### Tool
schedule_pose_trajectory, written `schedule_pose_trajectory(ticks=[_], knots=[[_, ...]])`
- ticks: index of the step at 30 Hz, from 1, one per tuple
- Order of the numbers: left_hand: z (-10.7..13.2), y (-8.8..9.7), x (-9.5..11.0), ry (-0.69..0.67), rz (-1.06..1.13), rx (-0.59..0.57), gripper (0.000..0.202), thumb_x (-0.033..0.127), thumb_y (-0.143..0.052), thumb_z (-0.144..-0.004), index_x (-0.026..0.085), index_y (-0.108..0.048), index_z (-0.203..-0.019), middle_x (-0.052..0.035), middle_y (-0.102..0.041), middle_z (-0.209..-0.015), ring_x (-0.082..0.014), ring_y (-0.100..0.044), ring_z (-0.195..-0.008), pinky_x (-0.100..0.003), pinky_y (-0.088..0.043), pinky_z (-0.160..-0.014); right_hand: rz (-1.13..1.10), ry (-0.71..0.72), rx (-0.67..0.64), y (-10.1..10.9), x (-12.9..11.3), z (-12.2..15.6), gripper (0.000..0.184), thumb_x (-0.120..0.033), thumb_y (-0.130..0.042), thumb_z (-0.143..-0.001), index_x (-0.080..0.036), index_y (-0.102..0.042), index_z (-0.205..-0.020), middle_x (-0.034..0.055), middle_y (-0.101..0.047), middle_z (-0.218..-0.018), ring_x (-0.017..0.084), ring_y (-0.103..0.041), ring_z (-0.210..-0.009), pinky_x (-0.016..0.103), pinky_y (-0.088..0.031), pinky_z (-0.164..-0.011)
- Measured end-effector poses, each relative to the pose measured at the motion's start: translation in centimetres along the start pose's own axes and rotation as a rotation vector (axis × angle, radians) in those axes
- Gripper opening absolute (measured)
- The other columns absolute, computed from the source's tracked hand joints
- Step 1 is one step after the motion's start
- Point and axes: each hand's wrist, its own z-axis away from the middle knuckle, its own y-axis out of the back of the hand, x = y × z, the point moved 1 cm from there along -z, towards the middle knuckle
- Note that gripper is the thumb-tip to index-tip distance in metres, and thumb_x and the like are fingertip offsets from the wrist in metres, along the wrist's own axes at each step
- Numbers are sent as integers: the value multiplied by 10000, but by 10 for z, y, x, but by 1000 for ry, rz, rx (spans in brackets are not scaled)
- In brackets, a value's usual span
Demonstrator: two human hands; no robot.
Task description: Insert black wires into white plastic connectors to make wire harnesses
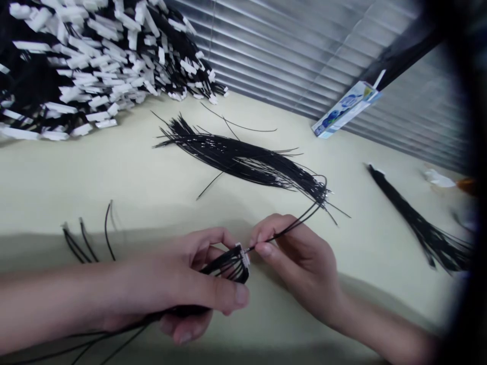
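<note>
My left hand (201,284) is closed around a bundle of black wires whose near end carries a small white connector (244,255). The wires loop behind the connector, and their loose tails run out under my left forearm. My right hand (300,263) pinches a thin black wire (283,231) between thumb and forefinger. That wire's tip is right at the connector's face; whether it is inside a hole I cannot tell. From the pinch the wire curves up toward a loose bunch of black wires (243,154) on the table.
A large heap of black cables with white connectors (102,61) fills the back left. A drink carton (344,109) with a straw leans by the window blinds (274,40). Another black wire bundle (414,218) lies on the right of the pale table (49,187).
</note>
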Motion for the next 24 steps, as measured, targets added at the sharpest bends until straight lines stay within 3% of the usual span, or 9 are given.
schedule_pose_trajectory(ticks=[12, 18, 24], knots=[[0, 1, 1, 28, -20, 11, 353, 401, -693, -737, 201, -420, -836, 98, -508, -593, 12, -385, -343, -100, -216, -317, 45, 31, 12, -1, -2, 4, 134, -112, -597, -823, -226, -565, -886, -17, -579, -818, 114, -573, -777, 257, -471, -662], [-2, 1, 0, 18, -66, 18, 373, 415, -681, -738, 213, -420, -913, 90, -503, -648, 11, -383, -344, -112, -223, -321, 94, 162, -28, 0, -7, 4, 225, -53, -609, -779, -203, -557, -938, 17, -594, -860, 132, -586, -795, 280, -499, -671], [-2, 1, -1, 12, -62, -3, 367, 411, -673, -746, 214, -418, -922, 95, -477, -632, 8, -374, -345, -120, -227, -324, 159, 202, -34, -1, -9, 4, 236, -50, -609, -775, -196, -555, -953, 35, -607, -871, 142, -598, -815, 287, -517, -674]])
